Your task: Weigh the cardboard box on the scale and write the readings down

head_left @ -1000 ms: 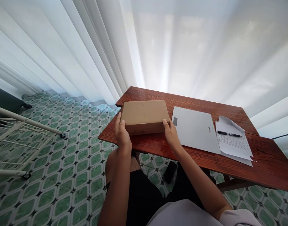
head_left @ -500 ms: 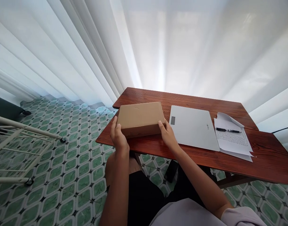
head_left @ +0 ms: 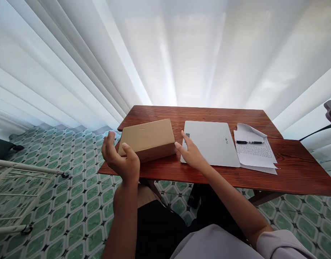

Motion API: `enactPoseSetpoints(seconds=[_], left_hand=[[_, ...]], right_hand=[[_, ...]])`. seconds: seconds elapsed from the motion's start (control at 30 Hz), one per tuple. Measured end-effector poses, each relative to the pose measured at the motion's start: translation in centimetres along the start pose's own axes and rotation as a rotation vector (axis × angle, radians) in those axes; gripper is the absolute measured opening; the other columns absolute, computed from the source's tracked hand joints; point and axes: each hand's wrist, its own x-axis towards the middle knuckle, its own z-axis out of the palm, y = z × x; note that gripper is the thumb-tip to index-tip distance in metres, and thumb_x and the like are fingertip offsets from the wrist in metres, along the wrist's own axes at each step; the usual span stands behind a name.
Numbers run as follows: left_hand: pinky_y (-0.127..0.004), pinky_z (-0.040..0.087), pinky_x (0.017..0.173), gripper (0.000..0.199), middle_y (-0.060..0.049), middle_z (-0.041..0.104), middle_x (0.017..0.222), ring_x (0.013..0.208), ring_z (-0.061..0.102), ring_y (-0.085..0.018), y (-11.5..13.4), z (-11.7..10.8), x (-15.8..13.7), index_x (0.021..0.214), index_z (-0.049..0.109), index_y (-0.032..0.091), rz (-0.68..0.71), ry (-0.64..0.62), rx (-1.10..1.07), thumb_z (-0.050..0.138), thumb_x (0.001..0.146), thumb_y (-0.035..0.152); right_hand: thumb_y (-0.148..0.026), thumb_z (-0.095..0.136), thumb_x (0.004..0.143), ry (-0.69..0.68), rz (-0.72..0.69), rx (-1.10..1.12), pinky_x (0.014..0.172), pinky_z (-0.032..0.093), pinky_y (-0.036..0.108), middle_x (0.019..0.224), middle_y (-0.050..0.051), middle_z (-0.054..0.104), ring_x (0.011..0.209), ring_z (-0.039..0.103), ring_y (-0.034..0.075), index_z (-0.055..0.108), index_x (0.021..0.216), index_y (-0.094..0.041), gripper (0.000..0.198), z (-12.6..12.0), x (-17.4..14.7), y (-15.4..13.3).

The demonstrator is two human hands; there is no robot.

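A closed brown cardboard box rests at the left end of the reddish wooden table, turned slightly at an angle. Near its front left corner, my left hand is raised with the fingers apart, hiding that corner. My right hand is off the box's right side, thumb and fingers spread, over the left edge of a closed silver laptop. Neither hand holds anything. To the laptop's right lie sheets of written paper with a black pen on them.
A white wire rack on casters stands on the tiled floor at the left. White curtains hang behind the table. A dark object lies on the floor beneath the table.
Both hands have let go of the box and moved apart from it. My left hand has opened outward to the left. The view has shifted to the right.
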Motion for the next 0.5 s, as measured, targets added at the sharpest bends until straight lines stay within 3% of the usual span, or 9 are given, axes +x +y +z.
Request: enactPoseSetpoints(seconds=[0.1,0.23,0.37,0.5], left_hand=[[-0.049,0.035,0.116,0.058,-0.014,0.059,0.136,0.135,0.048,-0.028,4.1,0.8,0.7,0.145,0.049,0.016,0.269,-0.008,0.017,0.053,0.087,0.012],[-0.054,0.025,0.121,0.063,-0.015,0.061,0.133,0.136,0.049,-0.03,9.6,2.7,0.2,0.145,0.046,0.017,0.607,-0.089,-0.014,0.057,0.083,0.01],[-0.05,0.041,0.111,0.051,-0.011,0.067,0.124,0.126,0.057,-0.029,14.4,4.7,-2.2,0.131,0.054,0.016,0.868,-0.213,-0.154,0.058,0.08,0.009],[-0.039,0.05,0.091,0.033,-0.009,0.07,0.106,0.1,0.065,-0.022,18.2,6.8,-6.0,0.116,0.061,0.013,1.11,-0.355,-0.309,0.063,0.083,0.011]], right_hand=[[-0.054,0.048,0.095,0.013,-0.025,-0.07,0.127,0.021,0.046,0.165,0.005,0.026,0.153,0.024,0.025,0.024,0.159,-0.021,0.076,-2.9,-1.1,-0.2],[-0.053,0.048,0.096,0.068,-0.059,-0.145,0.121,0.032,0.05,0.157,0.007,0.043,0.147,0.038,0.027,0.032,0.156,-0.027,0.068,-7.1,-2.5,0.7],[-0.047,0.049,0.096,0.137,-0.071,-0.271,0.098,0.052,0.045,0.127,0.009,0.068,0.117,0.063,0.027,0.046,0.147,-0.025,0.055,-11.9,-3.6,2.5],[-0.039,0.051,0.096,0.219,-0.054,-0.528,0.077,0.053,0.037,0.097,0.006,0.074,0.088,0.069,0.023,0.063,0.13,-0.023,0.04,-17.7,-4.4,5.0]])
